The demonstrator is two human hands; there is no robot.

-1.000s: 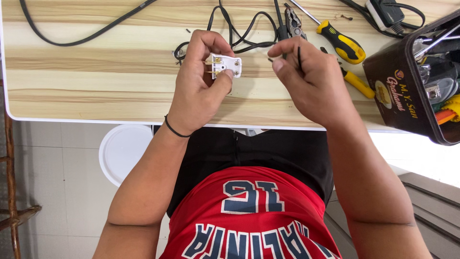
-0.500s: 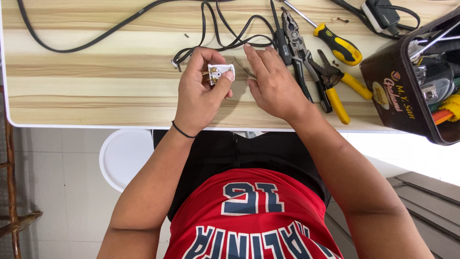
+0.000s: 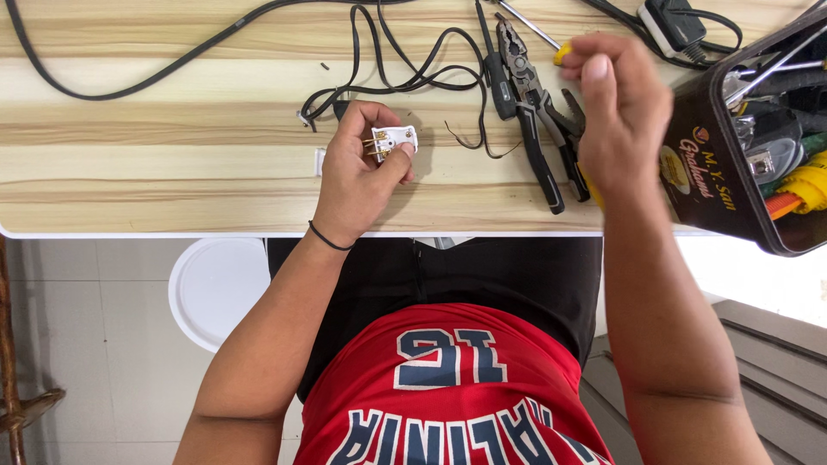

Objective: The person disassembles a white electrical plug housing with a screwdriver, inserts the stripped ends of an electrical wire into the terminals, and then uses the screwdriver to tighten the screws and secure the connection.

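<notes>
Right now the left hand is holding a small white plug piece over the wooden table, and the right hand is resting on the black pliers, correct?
Not quite. In the head view the left hand does hold the white plug piece over the wooden table, but the right hand is raised above the black pliers, near a yellow-handled screwdriver.

Work surface is a pale wood-grain table (image 3: 155, 172) with light and tan stripes along its length and a thin white front edge. Below it, a floor of large pale grey tiles (image 3: 103, 344); a round white stool seat (image 3: 215, 288) sits just under the table edge, and a dark wooden furniture leg (image 3: 13, 370) shows at far left. Light is bright and even, strongest at lower right.
</notes>
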